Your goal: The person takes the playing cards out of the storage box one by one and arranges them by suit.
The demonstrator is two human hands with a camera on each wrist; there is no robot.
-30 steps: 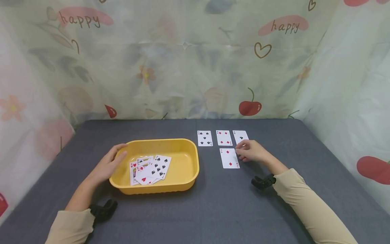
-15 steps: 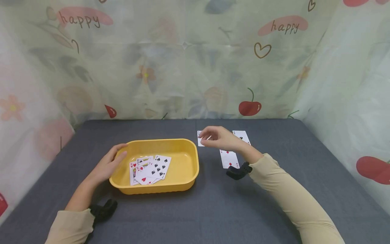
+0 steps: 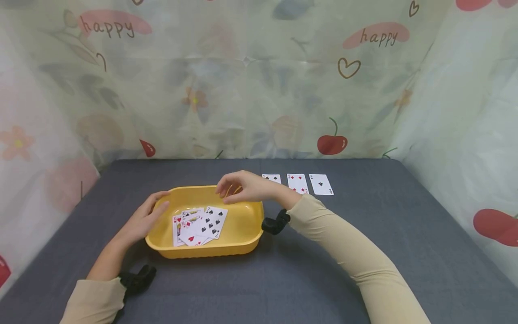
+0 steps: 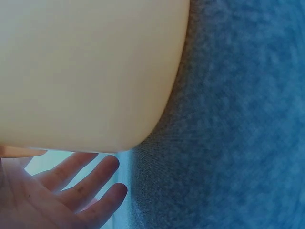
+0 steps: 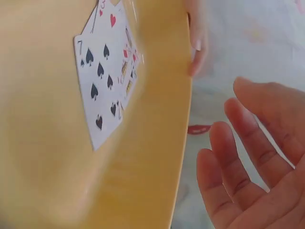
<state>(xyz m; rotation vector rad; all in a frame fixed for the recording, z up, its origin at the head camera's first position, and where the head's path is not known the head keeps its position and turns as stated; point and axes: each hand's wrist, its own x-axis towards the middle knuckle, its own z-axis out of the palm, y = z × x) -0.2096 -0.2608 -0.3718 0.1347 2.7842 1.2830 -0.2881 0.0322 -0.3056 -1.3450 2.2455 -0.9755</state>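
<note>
My left hand (image 3: 143, 218) rests at the left rim of the yellow tray (image 3: 243, 249); in the left wrist view its fingers (image 4: 90, 183) lie loosely outside the wall. Several playing cards overlap in the tray, the seven of spades (image 3: 214, 220) uppermost at the right, with a three of hearts (image 5: 112, 21) and kings beside it. Above the tray's back right part hovers my right hand (image 3: 247, 186), fingers loosely bent and nothing between them. It touches no card.
On the dark tablecloth (image 3: 364, 202) right of the tray lie a partly hidden spade card (image 3: 272, 178), a four of diamonds (image 3: 297, 181) and an ace of clubs (image 3: 321, 184). My right sleeve covers the spot nearer me. A patterned curtain (image 3: 247, 103) stands behind.
My right hand has left the two of diamonds and swept left over the row of cards to above the tray. The forearm now hides that card. My left hand has not moved.
</note>
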